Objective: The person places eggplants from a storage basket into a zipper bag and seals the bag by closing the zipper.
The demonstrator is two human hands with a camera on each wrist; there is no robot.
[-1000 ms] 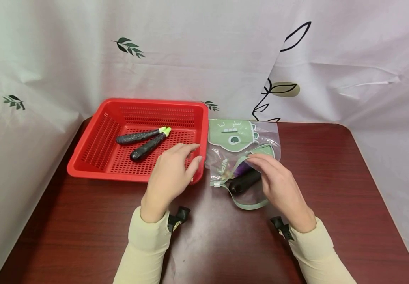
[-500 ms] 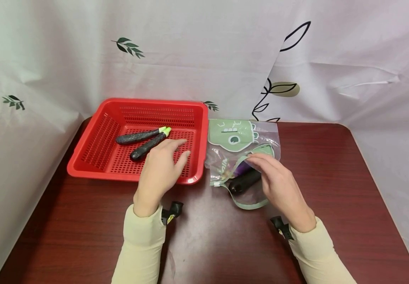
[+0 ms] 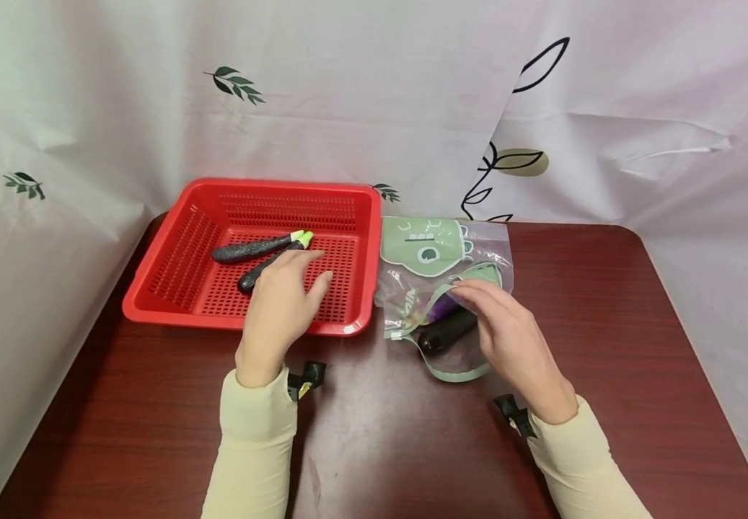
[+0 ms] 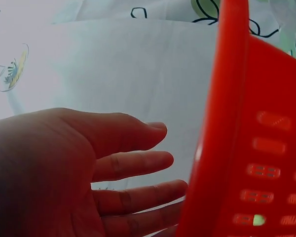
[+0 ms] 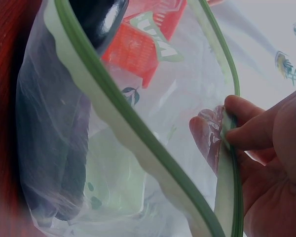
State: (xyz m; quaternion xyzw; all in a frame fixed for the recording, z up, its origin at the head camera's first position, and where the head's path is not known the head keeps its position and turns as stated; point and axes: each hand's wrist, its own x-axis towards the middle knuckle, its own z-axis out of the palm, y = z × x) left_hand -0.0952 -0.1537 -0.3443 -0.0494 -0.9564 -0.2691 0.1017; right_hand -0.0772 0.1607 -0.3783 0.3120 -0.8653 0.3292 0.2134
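Note:
My left hand, its fingers loosely spread and holding nothing, hovers over the front of the red basket. Just beyond the fingertips, two long dark vegetables with light green ends lie on its floor: one behind, the other partly hidden by the hand. My right hand pinches the green rim of a clear zip bag between thumb and fingers, keeping its mouth wide. Within the bag lie a glossy dark eggplant and something purple. The right wrist view shows the pinched rim closely.
Everything stands on a dark red-brown wooden table. The basket's right wall is beside the bag. White cloth curtain with leaf prints hangs behind and along both sides. A small black wrist camera is strapped to the left wrist.
My left hand has moved left, from the basket's right rim to over its front, nearer the two dark vegetables. The right hand stays at the bag's rim.

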